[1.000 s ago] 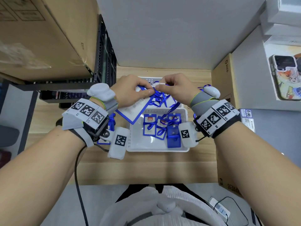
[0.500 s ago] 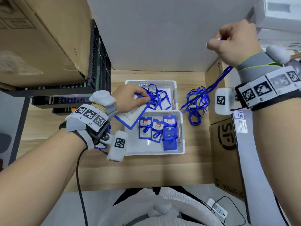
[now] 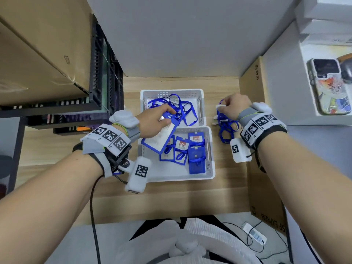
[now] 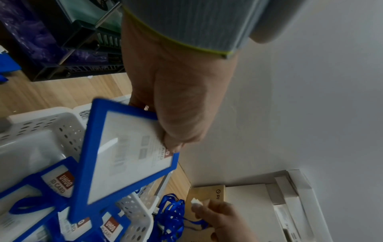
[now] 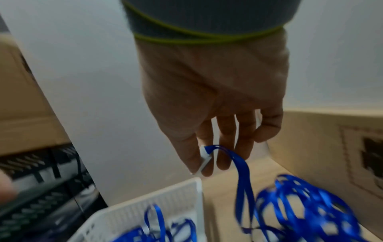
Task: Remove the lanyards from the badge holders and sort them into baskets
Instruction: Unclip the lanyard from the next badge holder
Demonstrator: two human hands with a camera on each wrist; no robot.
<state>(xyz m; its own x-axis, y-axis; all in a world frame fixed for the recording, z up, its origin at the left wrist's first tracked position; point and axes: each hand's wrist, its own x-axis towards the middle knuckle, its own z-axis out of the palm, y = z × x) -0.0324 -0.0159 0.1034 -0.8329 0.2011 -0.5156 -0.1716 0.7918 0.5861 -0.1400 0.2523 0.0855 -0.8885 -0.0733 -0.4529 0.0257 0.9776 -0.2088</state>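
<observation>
My left hand (image 3: pixel 154 120) grips a blue-framed badge holder (image 3: pixel 159 137) by its top, tilted over the near white basket (image 3: pixel 211 164); the holder (image 4: pixel 122 163) fills the left wrist view. Several blue badge holders (image 3: pixel 192 149) lie in that basket. The far white basket (image 3: pixel 201 103) holds blue lanyards (image 3: pixel 182 109). My right hand (image 3: pixel 233 108) pinches the white clip end of a blue lanyard (image 5: pixel 242 176) over a pile of lanyards (image 3: pixel 225 126) on the table, right of the baskets. The same pile (image 5: pixel 306 204) shows blurred in the right wrist view.
A black crate (image 3: pixel 102 88) under a cardboard box (image 3: pixel 38 54) stands at the left. Cardboard boxes (image 3: pixel 253 88) flank the table at the right, and a phone (image 3: pixel 329 86) lies on a white shelf. A grey panel (image 3: pixel 181 35) closes the back.
My right hand, which pulled the lanyard free and rose high to the right, has come down to the lanyard pile on the table. My left hand still holds the badge holder over the baskets.
</observation>
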